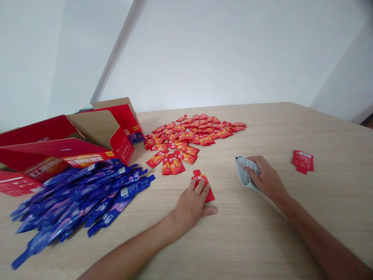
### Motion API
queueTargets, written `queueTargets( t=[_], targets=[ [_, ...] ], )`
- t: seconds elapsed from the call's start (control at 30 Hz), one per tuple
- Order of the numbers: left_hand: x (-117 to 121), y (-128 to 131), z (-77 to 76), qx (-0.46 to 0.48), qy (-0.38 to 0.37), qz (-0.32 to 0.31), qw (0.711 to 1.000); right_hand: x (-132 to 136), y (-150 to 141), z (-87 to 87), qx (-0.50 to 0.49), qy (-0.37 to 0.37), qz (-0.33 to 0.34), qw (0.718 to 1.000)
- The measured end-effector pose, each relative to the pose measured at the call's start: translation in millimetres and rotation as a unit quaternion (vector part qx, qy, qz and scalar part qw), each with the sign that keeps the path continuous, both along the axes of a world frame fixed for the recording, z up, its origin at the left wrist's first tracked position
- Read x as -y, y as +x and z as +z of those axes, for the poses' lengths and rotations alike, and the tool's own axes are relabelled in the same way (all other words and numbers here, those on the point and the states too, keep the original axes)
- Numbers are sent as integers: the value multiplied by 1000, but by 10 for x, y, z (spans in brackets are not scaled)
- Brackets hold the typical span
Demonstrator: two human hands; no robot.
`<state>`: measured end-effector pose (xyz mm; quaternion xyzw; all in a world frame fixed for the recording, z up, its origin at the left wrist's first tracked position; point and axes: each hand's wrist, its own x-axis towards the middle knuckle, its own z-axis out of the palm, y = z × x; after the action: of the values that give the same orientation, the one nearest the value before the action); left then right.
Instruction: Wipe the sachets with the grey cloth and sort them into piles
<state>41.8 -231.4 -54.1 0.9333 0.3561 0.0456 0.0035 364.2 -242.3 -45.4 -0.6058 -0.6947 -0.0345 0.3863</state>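
My left hand (189,204) rests on a red packet (209,195) lying on the table, fingers spread over it and thumb apart. The packet's tab pokes out beyond my fingertips, and part of its face is covered by them. Farther right, my right hand (266,177) is closed around a folded light-grey cloth (244,173), held just above the tabletop or touching it; I cannot tell which. Another red packet (303,160) lies by itself to the right of that hand. Beyond my left hand, several red-and-orange packets (175,164) lie nearest, in front of a larger heap (195,130).
On the left, blue spouted pouches (87,198) are piled up in front of an open red cardboard box (55,149) with its flaps raised. A second red box (135,130) stands behind it. The pale wooden table (262,241) meets a white wall (233,54) at the back.
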Motion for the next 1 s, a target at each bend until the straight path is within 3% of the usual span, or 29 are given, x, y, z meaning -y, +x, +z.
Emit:
queueTargets(
  t=[0.17,0.3,0.43,0.63,0.83,1.0],
  targets=[
    [392,-115,30,1,-13,-109,994,6,-12,8,2,-18,1,1000],
    [703,-312,70,20,42,-91,995,2,-27,5,2,-35,6,999],
    [953,-488,88,14,50,-124,991,-7,-69,-15,7,-54,9,998],
    [1004,-549,80,37,39,-137,989,-2,-257,-18,28,-88,49,994],
    [985,-534,48,52,53,-143,987,184,-800,213,59,-104,147,982],
    [1049,-509,-81,88,49,-122,987,487,-1399,212,161,-183,302,922]
  ],
)
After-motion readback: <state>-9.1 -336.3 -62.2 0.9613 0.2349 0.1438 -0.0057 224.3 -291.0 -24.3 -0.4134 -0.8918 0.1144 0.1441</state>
